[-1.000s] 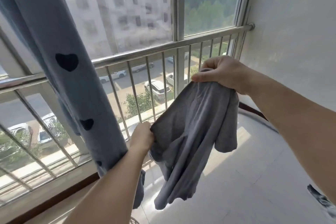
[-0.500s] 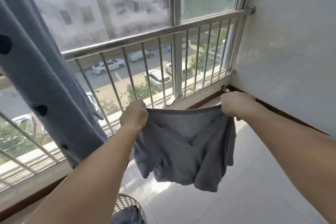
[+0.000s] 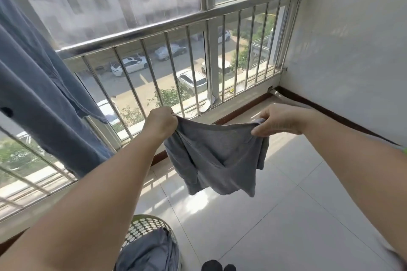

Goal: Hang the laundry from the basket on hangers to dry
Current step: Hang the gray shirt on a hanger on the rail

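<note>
While stretched flat between both hands over the tiled floor [image 3: 308,215], one grey garment [image 3: 217,156] held by its top edge: left hand [image 3: 161,124] fisted round the left corner, right hand [image 3: 279,122] pinching the right corner. Best kept taut and level, shaken out smooth before slipping onto a hanger; none in view. Counted: one basket [image 3: 145,225] near left holding more cloth, one blue garment [image 3: 44,99] hanging far left.

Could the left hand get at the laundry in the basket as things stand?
Probably not yet: the left hand and right hand both grip the grey garment. The basket itself lies open below.
</note>
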Action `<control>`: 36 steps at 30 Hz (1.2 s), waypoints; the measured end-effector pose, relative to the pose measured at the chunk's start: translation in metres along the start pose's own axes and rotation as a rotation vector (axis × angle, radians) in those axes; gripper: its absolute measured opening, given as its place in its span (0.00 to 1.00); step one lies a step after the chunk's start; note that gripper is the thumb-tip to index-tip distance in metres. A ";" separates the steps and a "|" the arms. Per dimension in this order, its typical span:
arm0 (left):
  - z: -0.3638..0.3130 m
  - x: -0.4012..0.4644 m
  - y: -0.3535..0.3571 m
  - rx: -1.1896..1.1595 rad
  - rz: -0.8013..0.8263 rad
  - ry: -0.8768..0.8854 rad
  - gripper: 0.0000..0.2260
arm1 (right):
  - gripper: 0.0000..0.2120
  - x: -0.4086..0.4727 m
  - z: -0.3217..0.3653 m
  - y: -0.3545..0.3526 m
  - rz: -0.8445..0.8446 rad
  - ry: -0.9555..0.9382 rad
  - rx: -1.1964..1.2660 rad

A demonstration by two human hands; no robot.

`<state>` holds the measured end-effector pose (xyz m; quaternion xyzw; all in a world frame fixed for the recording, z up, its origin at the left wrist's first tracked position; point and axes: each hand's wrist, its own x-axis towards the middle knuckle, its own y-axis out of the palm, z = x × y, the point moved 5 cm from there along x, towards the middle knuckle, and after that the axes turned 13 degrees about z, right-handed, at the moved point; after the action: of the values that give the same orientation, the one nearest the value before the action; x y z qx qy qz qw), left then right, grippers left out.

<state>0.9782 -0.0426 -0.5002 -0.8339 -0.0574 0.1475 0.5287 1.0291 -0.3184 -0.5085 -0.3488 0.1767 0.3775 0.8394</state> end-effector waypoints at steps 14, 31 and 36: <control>0.013 -0.012 0.019 0.248 0.336 0.102 0.12 | 0.08 0.007 -0.007 -0.007 -0.281 0.122 -0.490; 0.013 0.005 0.010 0.203 0.090 0.215 0.10 | 0.10 0.014 -0.016 -0.001 -0.217 0.110 -0.303; 0.012 0.005 0.016 0.161 0.137 0.206 0.08 | 0.08 0.016 -0.005 -0.003 -0.294 0.070 -0.407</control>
<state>0.9788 -0.0381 -0.5206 -0.8014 0.0664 0.1012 0.5857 1.0414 -0.3148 -0.5195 -0.5453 0.0733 0.2669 0.7912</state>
